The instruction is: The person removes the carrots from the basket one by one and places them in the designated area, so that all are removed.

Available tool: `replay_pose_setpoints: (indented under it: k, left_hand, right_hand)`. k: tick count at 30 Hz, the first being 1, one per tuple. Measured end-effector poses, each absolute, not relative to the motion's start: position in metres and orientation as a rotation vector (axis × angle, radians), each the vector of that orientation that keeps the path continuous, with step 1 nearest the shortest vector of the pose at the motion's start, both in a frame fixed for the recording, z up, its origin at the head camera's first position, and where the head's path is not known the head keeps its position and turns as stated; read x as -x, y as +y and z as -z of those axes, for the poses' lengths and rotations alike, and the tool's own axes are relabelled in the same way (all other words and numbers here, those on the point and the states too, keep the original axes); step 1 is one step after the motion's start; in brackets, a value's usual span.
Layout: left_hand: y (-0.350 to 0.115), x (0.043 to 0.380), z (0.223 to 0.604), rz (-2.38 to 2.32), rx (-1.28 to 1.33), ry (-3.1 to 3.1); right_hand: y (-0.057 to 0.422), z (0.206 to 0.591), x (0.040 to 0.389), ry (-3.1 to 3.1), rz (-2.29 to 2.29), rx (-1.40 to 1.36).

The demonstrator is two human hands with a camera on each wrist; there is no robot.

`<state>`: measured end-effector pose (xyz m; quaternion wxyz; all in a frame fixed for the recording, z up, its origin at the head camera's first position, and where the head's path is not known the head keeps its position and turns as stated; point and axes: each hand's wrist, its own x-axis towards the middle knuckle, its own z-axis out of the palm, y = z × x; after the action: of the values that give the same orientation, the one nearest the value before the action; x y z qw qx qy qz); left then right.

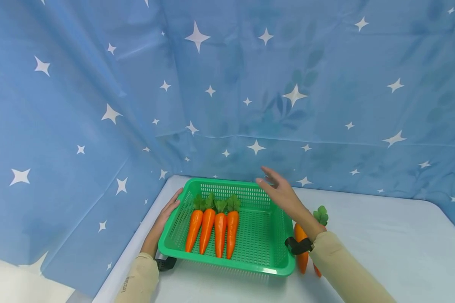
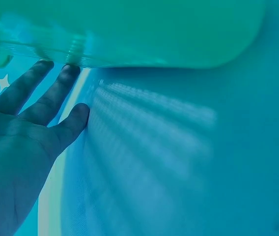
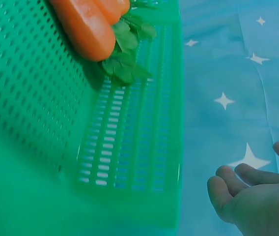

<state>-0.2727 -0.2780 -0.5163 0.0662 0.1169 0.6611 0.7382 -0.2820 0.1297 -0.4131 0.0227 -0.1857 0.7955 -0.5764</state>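
A green plastic basket (image 1: pixel 250 264) with perforated walls holds several orange carrots (image 1: pixel 220 235) with leafy tops, side by side in its left half. My left hand (image 1: pixel 167 215) lies along the basket's left side with the fingers extended. In the left wrist view, those fingertips (image 2: pixel 70 71) reach the basket's lower edge, the thumb apart from the others. My right hand (image 1: pixel 282 193) is raised over the far right corner with loosely bent fingers and nothing between them. In the right wrist view, the right hand (image 3: pixel 262 196) appears beside the rim, apart from it.
Outside the basket, on the right, two more carrots (image 1: pixel 301 263) lie on the white table (image 1: pixel 383 240), partly hidden by my right forearm. A blue cloth with white stars (image 1: pixel 227 105) hangs behind the table and along its left side. Each wrist wears a black strap (image 1: pixel 298 246).
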Motion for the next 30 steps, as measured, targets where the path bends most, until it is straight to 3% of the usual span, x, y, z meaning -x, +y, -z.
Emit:
replay_pose_setpoints:
  k: [30]
  left_hand:
    - [-0.276,0.266,0.516,-2.162,-0.33,2.1]
  right_hand:
    - [0.075,0.445,0.287,2.424,1.701,0.442]
